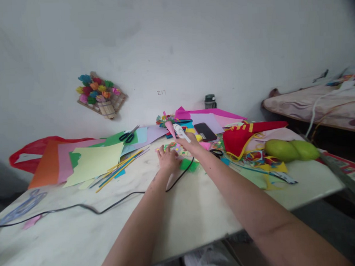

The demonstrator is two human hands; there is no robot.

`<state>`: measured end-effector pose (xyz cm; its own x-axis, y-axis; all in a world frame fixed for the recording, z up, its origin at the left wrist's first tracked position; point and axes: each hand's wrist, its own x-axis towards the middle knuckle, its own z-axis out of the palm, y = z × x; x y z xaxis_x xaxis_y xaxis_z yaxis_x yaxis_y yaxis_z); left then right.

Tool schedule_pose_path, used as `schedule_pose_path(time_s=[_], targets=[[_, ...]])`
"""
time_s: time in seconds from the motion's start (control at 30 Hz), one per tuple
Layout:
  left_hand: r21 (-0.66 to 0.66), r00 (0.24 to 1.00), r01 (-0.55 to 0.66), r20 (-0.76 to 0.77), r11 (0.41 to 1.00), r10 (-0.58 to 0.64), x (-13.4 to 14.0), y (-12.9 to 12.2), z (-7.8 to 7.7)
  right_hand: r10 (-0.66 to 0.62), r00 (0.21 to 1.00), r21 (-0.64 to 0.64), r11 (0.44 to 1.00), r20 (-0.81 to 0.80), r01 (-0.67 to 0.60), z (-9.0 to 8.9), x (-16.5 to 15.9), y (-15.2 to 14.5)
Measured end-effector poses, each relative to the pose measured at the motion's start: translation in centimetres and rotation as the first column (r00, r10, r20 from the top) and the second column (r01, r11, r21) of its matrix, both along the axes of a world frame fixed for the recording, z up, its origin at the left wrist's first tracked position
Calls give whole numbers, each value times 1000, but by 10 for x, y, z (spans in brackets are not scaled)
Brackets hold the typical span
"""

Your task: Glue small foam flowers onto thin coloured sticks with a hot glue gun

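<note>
A white and pink glue gun (181,132) with a black cord (118,202) is in my right hand (191,143), whose fingers are closed round it. Its pink part points up and to the left. My left hand (169,159) rests low over the table, fingers spread and slightly bent, with small coloured paper bits (181,148) around its fingertips. A green piece (189,165) lies just right of that hand. Whether anything small sits under the left fingertips cannot be made out.
Coloured paper sheets (93,160), paper strips (120,169) and black scissors (129,136) lie left. A phone (205,131), a red cloth with yellow trim (238,140), green fruits (290,149) and a cutter (285,178) lie right. A dark bottle (210,101) stands behind.
</note>
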<state>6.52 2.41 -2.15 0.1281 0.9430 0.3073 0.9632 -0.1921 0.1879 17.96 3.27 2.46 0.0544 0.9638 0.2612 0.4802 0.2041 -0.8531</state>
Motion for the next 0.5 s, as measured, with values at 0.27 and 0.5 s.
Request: schedule_pose_path(time_s=[0.27,0.5], targets=[[-70,999,-3,32,998,5,2,14,-4,-2,996,-49,999,-84,-2,-4,0,9],[68,978,28,203,997,-42,2,9,3,-3,995,-26,1000,-100,0,-3,1,8]])
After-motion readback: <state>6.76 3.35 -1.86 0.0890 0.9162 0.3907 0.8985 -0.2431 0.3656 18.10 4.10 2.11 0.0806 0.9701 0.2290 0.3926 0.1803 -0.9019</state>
